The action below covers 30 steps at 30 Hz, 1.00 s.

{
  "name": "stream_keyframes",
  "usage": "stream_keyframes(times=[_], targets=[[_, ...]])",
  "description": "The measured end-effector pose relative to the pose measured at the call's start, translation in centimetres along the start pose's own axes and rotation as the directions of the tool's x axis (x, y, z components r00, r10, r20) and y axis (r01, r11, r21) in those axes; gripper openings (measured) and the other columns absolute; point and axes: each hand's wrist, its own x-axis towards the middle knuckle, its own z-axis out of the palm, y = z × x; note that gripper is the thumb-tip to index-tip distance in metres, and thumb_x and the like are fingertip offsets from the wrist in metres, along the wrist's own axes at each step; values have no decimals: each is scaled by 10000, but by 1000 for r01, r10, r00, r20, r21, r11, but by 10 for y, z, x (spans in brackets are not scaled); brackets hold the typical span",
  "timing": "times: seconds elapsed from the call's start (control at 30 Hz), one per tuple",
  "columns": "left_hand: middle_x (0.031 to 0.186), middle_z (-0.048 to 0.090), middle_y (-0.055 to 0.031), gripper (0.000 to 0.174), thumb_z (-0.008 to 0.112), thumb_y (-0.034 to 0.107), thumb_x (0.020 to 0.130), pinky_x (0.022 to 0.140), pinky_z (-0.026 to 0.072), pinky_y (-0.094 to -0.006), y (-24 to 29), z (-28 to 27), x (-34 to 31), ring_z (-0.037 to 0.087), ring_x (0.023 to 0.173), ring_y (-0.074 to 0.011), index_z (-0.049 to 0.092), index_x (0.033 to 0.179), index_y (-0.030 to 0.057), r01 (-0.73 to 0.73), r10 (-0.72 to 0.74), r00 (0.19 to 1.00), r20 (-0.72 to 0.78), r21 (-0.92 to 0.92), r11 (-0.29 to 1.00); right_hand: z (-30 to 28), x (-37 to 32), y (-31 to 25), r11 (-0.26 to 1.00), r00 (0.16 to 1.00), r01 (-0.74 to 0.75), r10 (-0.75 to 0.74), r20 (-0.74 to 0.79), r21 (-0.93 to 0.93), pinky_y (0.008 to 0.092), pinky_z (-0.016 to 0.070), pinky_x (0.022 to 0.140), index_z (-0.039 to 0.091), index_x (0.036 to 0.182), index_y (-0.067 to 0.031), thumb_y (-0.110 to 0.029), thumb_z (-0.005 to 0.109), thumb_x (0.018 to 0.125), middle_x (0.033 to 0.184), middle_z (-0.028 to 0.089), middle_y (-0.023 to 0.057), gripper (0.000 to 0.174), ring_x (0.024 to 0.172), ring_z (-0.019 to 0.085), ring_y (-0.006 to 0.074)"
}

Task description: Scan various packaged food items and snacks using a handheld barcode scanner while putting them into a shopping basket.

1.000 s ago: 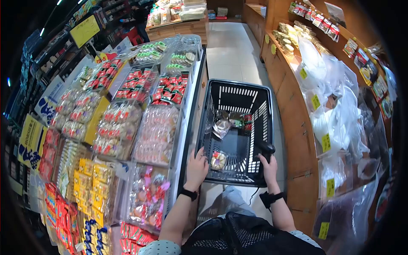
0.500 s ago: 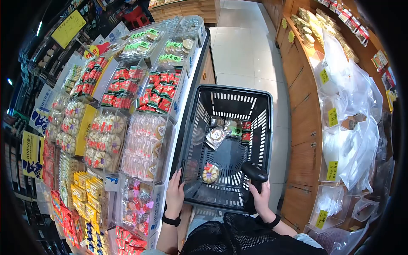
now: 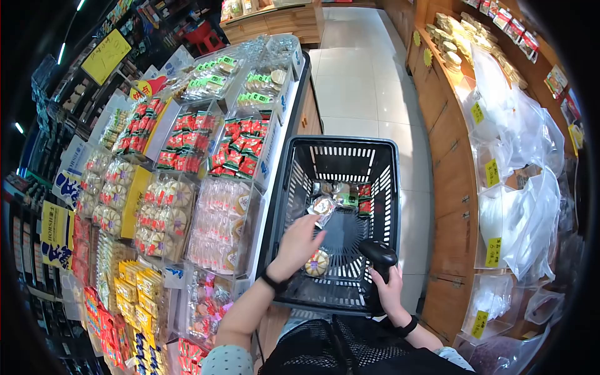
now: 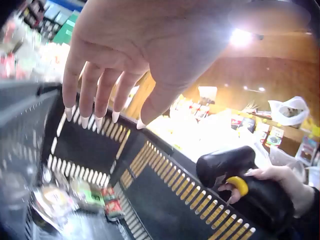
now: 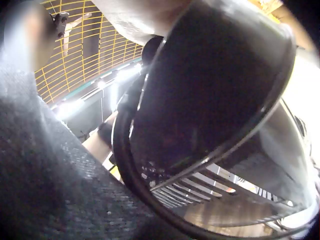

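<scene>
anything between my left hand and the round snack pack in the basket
Nothing visible. The left hand hangs open over the basket; the round snack pack lies uncovered on its floor, close to it. The scanner, gripped by the right hand, is off to the side.

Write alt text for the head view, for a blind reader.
A person's left hand hovers open above a black shopping basket holding wrapped snacks, while the right hand grips a black scanner. Bins of packaged sweets stand at the left.
</scene>
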Motion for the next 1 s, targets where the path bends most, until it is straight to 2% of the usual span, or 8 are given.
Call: stream_keyframes(times=[0.17, 0.3, 0.47, 0.6, 0.77, 0.83, 0.9, 1.0], targets=[[1154, 495, -190, 622, 671, 323, 722, 885, 425, -420, -96, 116, 62, 492, 1065, -356, 430, 1201, 7, 224, -278, 861, 427, 173, 959, 4, 4, 6, 992, 1000, 19, -18, 12, -127, 442, 228, 1016, 580, 871, -31, -265, 641, 776, 804, 586, 108, 260, 825, 545, 283], [1335, 313, -171, 897, 723, 353, 665, 926, 383, -467, -134, 148, 73, 317, 1238, -329, 231, 1342, 31, 307, -421, 855, 304, 358, 882, 9, 6, 19, 979, 1000, 11, -16, -27, -205, 444, 266, 995, 592, 858, -25, -272, 652, 759, 793, 596, 112, 272, 819, 559, 290], [1240, 381, -196, 865, 738, 354, 669, 908, 388, -459, -158, 180, 95, 369, 1167, -336, 263, 1317, 32, 177, -284, 943, 174, 461, 869, 15, 14, 12, 981, 997, 24, -38, -70, -190, 435, 273, 992, 614, 882, -39, -263, 663, 743, 815, 610, 98, 268, 839, 564, 282], [1079, 519, -98, 891, 743, 401, 644, 764, 441, -411, -159, 180, 114, 494, 1013, -250, 279, 1348, 115, 211, -424, 883, 202, 636, 742, 21, 18, 9, 979, 997, 21, -36, -68, -204, 434, 277, 991, 622, 890, -52, -253, 669, 734, 835, 618, 89, 259, 853, 570, 275], [1013, 574, -131, 738, 701, 413, 688, 723, 470, -476, -137, 173, 111, 556, 946, -297, 372, 1259, 80, 380, -509, 856, 88, 561, 736, 20, 11, 10, 989, 991, -32, 12, -134, -148, 449, 262, 1006, 618, 884, -38, -257, 669, 739, 828, 620, 88, 268, 854, 573, 269], [1057, 579, -109, 806, 668, 377, 721, 699, 476, -485, -113, 137, 117, 596, 877, -265, 267, 1349, 69, 438, -603, 648, 465, 421, 795, 16, 12, 10, 989, 994, -51, 37, -102, -138, 461, 244, 1017, 615, 889, -29, -261, 664, 746, 841, 621, 87, 277, 848, 573, 266], [1082, 590, -129, 853, 669, 387, 716, 701, 496, -480, -98, 103, 101, 618, 876, -283, 227, 1349, 26, 428, -474, 703, 530, 217, 877, 10, 11, 13, 988, 995, -64, 52, -86, -143, 441, 274, 999, 616, 900, -27, -267, 662, 749, 846, 620, 97, 286, 860, 567, 274], [1180, 534, -172, 692, 577, 292, 790, 672, 529, -446, -55, 48, 65, 592, 970, -302, 253, 1327, -1, 696, -133, 681, 720, -580, 423, 9, 7, 24, 992, 986, -122, 123, -109, 16, 366, 376, 898, 608, 966, -9, -232, 670, 743, 966, 590, 129, 322, 975, 525, 269]])
